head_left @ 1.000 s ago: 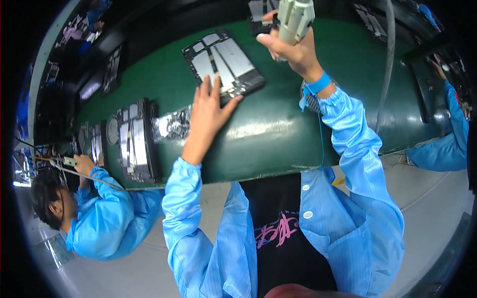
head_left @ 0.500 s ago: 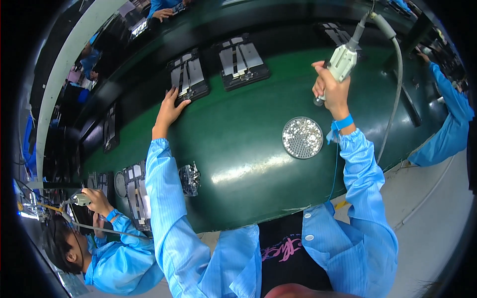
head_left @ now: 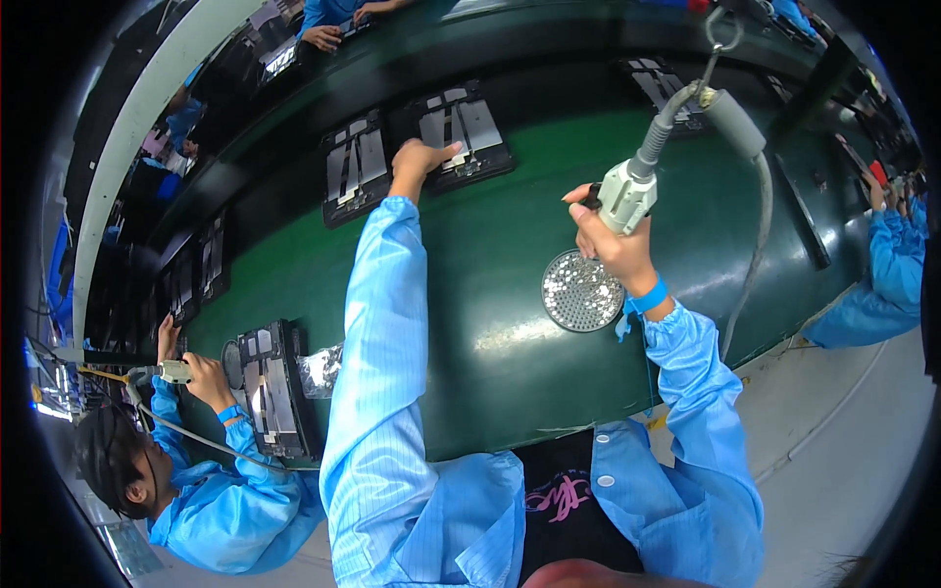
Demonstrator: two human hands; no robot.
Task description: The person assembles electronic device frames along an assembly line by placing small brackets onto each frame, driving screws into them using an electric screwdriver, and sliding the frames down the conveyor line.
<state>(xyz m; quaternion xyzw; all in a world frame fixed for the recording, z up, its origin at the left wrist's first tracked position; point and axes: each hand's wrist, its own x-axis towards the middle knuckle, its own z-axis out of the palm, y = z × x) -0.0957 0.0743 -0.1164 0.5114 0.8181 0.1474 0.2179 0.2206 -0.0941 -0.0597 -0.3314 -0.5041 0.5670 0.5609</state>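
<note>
My right hand (head_left: pixel 619 240) is wrapped round a pale electric screwdriver (head_left: pixel 628 196), held tilted over the right part of the bench. Its lower end is hidden by my fingers, just above a round tray (head_left: pixel 600 316) of small silvery screws. Up ahead, my left hand (head_left: pixel 420 165) is at the near left corner of an opened tablet-like device (head_left: pixel 477 122). The thumb lies stretched along its near edge, and the other fingers are curled and partly hidden. A similar opened device (head_left: pixel 355 169) lies just left of that hand.
The screwdriver's grey cable (head_left: pixel 760 220) loops down on the right. Another opened device (head_left: pixel 270 377) and a clear plastic bag (head_left: pixel 320 370) lie left of my left forearm. A co-worker (head_left: pixel 211 514) holds a screwdriver at the left. More devices (head_left: pixel 659 86) line the far side.
My left hand has moved right from the left device to the other one. My right hand has brought the screwdriver down and left, to the screw tray.
</note>
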